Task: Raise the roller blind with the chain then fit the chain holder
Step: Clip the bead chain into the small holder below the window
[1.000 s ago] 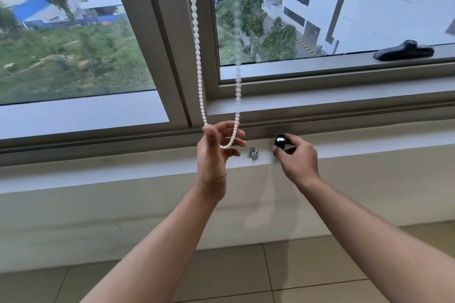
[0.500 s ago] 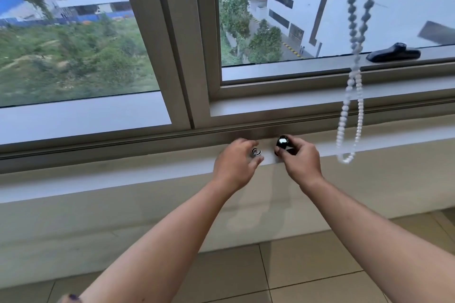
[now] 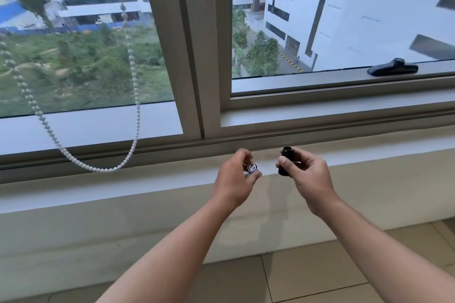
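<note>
Chain [image 3: 133, 76] hangs free left; left hand [image 3: 235, 179] pinches metal piece [image 3: 252, 168], right hand [image 3: 307, 174] grips black cap [image 3: 285, 161].

The bead chain [image 3: 134, 81] is showing white against the green outside. The left hand [image 3: 235, 181] is holding a small silver piece [image 3: 253, 168], while the right hand [image 3: 307, 174] is holding a black cylinder [image 3: 285, 161]. The window handle [image 3: 392, 69] is looking black on the beige-grey window frame [image 3: 194, 56].

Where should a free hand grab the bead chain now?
At the bottom of the loop, where the bead chain sags lowest and hangs clear of the frame. Come from below and the right, hooking fingers through. Both hands, left and right, are occupied.
</note>
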`<state>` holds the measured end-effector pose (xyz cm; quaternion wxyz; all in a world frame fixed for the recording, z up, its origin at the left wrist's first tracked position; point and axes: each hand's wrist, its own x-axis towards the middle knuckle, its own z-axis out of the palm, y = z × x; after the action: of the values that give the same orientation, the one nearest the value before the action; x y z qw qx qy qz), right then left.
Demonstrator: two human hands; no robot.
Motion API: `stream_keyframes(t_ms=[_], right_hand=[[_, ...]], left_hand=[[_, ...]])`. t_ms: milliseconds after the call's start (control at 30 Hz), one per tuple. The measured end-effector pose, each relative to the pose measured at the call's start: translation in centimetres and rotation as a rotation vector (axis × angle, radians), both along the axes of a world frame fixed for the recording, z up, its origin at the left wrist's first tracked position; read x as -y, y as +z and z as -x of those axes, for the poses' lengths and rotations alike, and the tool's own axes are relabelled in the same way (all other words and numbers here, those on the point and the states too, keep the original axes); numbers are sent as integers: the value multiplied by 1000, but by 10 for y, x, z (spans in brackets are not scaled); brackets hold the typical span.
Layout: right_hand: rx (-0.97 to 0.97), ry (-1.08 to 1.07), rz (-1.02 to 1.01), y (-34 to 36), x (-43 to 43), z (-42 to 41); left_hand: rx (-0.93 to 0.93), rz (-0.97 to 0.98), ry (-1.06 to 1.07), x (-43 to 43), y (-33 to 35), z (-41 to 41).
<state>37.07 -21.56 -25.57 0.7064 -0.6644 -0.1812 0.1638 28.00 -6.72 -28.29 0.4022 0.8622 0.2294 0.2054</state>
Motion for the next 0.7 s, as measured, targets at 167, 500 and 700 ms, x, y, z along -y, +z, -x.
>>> stream_keyframes(t_ms=[167,500,700], right_hand=[[55,253,-206,48,-7,46],[604,623,-21,94,-47,115],[551,515,113,86,-53,120]], left_hand=[[69,96,67,-15,1,46],[273,201,124,-38,35,140],[426,296,87,-49,64,171]])
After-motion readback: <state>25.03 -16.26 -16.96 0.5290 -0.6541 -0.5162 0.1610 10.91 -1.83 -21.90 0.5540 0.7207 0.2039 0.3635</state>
